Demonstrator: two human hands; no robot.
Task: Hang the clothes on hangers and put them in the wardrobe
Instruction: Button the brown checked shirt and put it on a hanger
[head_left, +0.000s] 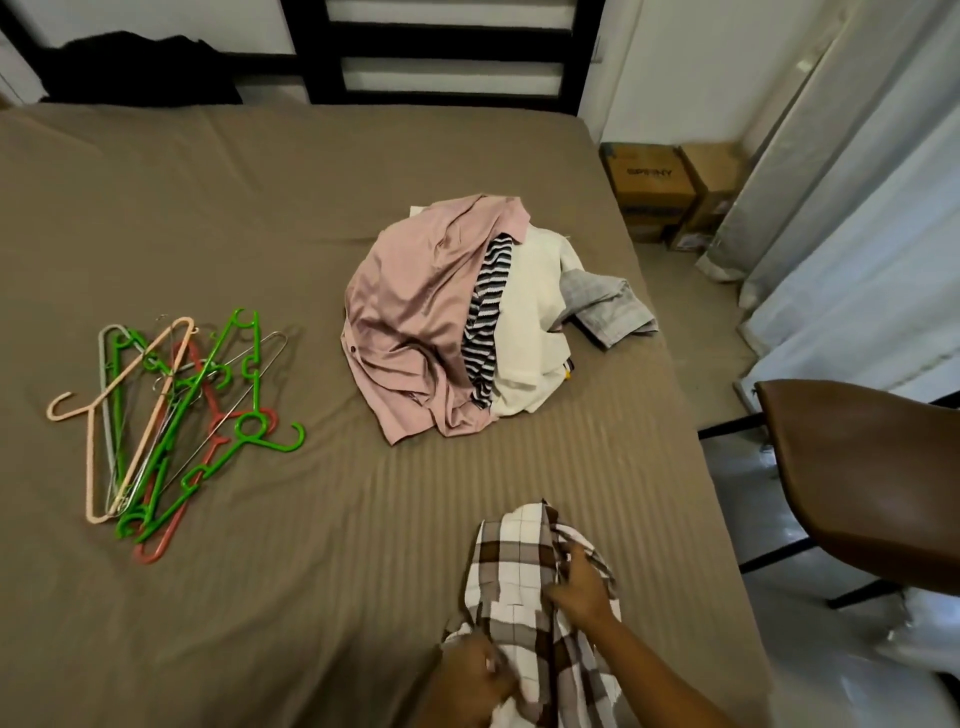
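A brown-and-white checked shirt lies bunched at the near edge of the bed. My left hand grips its lower part, and my right hand holds the fabric higher up on its right side. A pile of clothes, with a pink shirt on top and striped, white and grey pieces beside it, sits in the middle of the bed. Several plastic and wire hangers, green, peach, red and grey, lie tangled on the bed's left side.
A brown chair stands at the right of the bed. Cardboard boxes sit on the floor by pale curtains. A black headboard and a dark garment are at the far end.
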